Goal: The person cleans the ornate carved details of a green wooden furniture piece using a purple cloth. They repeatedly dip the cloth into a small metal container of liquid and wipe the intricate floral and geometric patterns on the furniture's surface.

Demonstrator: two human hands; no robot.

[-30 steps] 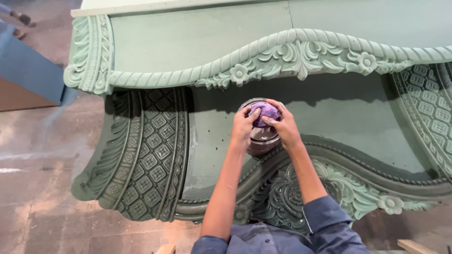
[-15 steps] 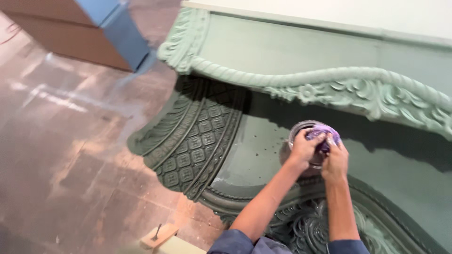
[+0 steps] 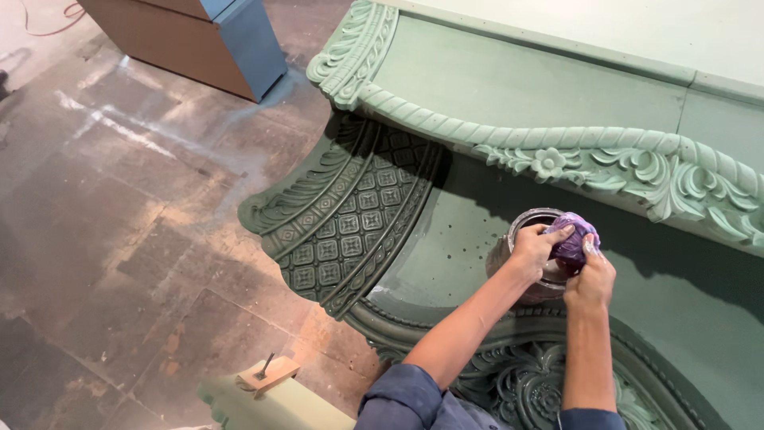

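Both grips, left hand point(image 3: 532, 251) and right hand point(image 3: 590, 280), clamp purple cloth point(image 3: 573, 237) over jar point(image 3: 532, 263) rim.

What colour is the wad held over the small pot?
Purple wad, seen clearly in the head view.

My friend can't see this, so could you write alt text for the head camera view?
Both hands, the left hand and the right hand, hold a crumpled purple cloth over a small round jar that sits on a green carved furniture piece above a worn floor.
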